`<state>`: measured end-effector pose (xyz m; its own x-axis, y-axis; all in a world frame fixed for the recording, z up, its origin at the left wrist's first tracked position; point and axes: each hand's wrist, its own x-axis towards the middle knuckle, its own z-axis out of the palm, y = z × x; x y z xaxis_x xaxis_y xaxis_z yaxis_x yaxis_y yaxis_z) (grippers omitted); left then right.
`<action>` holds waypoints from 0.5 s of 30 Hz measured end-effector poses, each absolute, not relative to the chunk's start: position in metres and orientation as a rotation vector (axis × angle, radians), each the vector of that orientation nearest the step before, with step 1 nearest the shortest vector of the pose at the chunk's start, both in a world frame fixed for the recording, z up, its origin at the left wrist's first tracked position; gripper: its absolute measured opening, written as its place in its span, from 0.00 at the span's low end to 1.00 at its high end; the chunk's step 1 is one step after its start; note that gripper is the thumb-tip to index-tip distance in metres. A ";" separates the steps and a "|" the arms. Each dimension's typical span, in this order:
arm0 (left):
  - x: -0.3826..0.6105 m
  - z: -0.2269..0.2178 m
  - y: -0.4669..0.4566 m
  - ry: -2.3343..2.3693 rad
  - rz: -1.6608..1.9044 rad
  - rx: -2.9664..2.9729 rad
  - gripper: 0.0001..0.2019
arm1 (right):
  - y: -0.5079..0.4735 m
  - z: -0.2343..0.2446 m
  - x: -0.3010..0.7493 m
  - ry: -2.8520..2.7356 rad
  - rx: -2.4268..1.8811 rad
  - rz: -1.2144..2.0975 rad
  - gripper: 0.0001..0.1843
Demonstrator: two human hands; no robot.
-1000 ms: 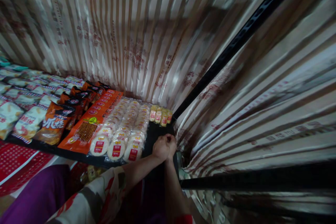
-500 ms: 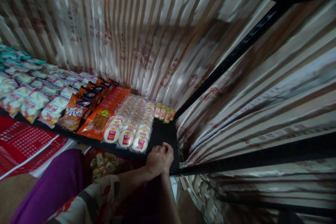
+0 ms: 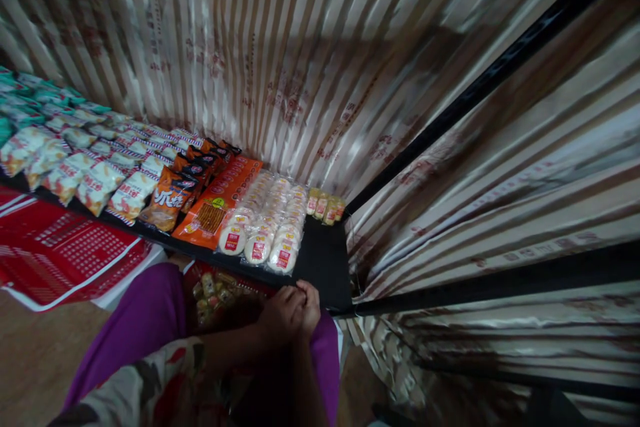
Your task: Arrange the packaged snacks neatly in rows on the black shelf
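At the front edge of the black shelf (image 3: 327, 257), my left hand (image 3: 281, 312) and my right hand (image 3: 310, 310) are pressed together with curled fingers. Whatever lies between them, if anything, is hidden. Just beyond them lie rows of clear-wrapped round white rice crackers (image 3: 258, 248) with red labels. Several small yellow packets (image 3: 327, 205) sit in the shelf's back right corner. Below the shelf, to the left of my hands, more small yellow packets (image 3: 215, 290) are piled in shadow.
Left of the crackers are a flat orange snack bag (image 3: 213, 213), orange-black bags (image 3: 167, 199), white snack bags (image 3: 100, 180) and green bags (image 3: 20, 103). A red perforated basket (image 3: 75, 257) stands below. A black post (image 3: 470, 100) and striped curtain (image 3: 280, 67) bound the shelf.
My joined hands have drawn back toward my lap, off the shelf surface to its front edge. The view has shifted a little, so the shelf goods appear farther right.
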<state>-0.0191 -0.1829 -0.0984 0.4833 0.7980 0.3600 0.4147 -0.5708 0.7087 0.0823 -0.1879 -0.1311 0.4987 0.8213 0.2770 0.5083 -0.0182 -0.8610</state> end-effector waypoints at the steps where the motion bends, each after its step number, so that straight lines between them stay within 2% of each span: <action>1: -0.029 -0.098 -0.187 0.995 0.902 2.177 0.14 | -0.193 -0.134 0.076 -1.177 -1.666 0.389 0.15; 6: -0.070 -0.110 -0.207 1.014 0.727 2.137 0.16 | -0.214 -0.154 0.040 -1.253 -1.702 0.550 0.14; 15: -0.098 -0.159 -0.209 1.316 0.339 1.941 0.17 | -0.216 -0.179 -0.002 -1.268 -1.841 0.966 0.20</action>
